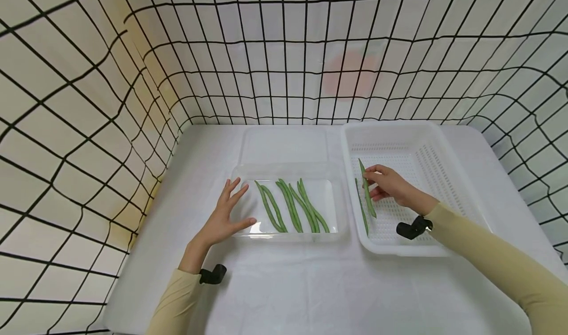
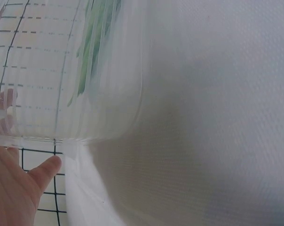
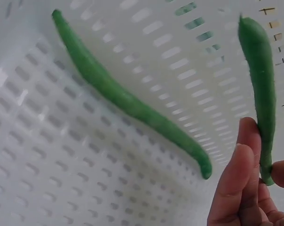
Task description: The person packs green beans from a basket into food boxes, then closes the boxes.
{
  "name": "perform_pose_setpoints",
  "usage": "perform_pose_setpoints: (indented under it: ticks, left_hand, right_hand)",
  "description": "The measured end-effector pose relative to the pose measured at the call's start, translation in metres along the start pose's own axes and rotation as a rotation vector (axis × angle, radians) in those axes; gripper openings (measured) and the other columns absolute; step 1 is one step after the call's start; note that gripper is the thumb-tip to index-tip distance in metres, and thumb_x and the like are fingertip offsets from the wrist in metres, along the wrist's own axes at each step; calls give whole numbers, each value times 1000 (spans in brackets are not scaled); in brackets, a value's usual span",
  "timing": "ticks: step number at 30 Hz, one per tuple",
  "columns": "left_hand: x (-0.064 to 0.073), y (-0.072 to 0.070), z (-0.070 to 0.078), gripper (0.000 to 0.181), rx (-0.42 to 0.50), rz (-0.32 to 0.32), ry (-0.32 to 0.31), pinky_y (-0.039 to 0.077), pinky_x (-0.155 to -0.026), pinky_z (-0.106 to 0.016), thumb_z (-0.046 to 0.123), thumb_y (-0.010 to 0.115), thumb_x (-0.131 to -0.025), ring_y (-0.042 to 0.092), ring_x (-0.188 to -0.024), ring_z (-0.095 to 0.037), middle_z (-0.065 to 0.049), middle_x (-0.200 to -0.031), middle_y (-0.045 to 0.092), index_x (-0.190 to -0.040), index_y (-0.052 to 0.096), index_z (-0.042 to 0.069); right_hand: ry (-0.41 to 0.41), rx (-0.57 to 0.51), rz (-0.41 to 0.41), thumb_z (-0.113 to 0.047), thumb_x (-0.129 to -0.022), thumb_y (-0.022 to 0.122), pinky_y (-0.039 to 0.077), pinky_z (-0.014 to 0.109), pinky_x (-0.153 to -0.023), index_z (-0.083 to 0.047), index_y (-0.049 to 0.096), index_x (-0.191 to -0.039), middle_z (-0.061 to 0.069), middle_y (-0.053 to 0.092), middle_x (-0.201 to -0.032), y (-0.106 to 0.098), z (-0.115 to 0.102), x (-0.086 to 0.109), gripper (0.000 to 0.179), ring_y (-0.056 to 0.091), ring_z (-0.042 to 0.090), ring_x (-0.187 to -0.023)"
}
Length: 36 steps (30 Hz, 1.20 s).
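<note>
My right hand (image 1: 389, 184) pinches a green bean (image 1: 367, 192) between thumb and fingers, over the left part of a white perforated basket (image 1: 421, 250). In the right wrist view this bean (image 3: 262, 70) points upward from the fingertips. Another green bean (image 3: 132, 106) lies along the basket's left side. My left hand (image 1: 221, 220) is at the left end of a clear plastic container (image 1: 334, 197), fingers spread and straight, thumb toward its front corner. Several green beans (image 1: 289, 206) lie lengthwise inside the container, some side by side and some crossing.
A translucent flat rectangular lid (image 1: 284, 145) lies behind the container. Black wire grid (image 1: 284, 58) rises along the back and both sides of the white-covered table (image 1: 306, 290). The basket stands just right of the container.
</note>
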<state>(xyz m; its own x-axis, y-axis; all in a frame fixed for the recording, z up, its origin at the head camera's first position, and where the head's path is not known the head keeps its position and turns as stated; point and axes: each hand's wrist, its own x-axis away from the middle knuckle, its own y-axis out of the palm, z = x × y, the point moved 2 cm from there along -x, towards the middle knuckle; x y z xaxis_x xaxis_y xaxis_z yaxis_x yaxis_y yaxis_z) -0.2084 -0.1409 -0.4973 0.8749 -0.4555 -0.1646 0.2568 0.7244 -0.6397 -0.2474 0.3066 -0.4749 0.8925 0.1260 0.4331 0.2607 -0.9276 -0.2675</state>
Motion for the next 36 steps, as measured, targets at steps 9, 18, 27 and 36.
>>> perform_pose_setpoints:
  ticks: [9,18,27,36]
  left_hand:
    - [0,0,-3,86,0,8,17,14,-103,-65,32,78,-80,-11,-142,-24,1,-157,6,-151,29,22]
    - [-1,0,-5,88,5,4,9,15,-104,-64,32,78,-80,-12,-142,-21,3,-158,5,-151,28,22]
    - [-3,-1,-5,87,8,14,20,14,-103,-65,30,78,-80,-12,-142,-20,-2,-157,8,-151,28,22]
    - [-2,0,-7,84,5,21,12,13,-104,-64,28,76,-82,-12,-142,-18,-8,-157,10,-151,30,20]
  right_hand:
    - [-65,-33,21,-32,-99,51,53,28,-57,2,39,-131,11,56,-96,14,-30,10,48,58,10,-56]
    - [-136,-66,1,-29,-98,53,51,27,-54,4,42,-129,4,60,-82,28,-48,14,46,57,12,-52]
    - [-146,-80,-56,-30,-98,54,53,32,-56,2,42,-128,7,63,-86,39,-58,14,46,62,16,-55]
    - [-133,-79,-79,-25,-99,53,53,30,-54,6,40,-130,11,63,-89,45,-64,16,46,63,17,-56]
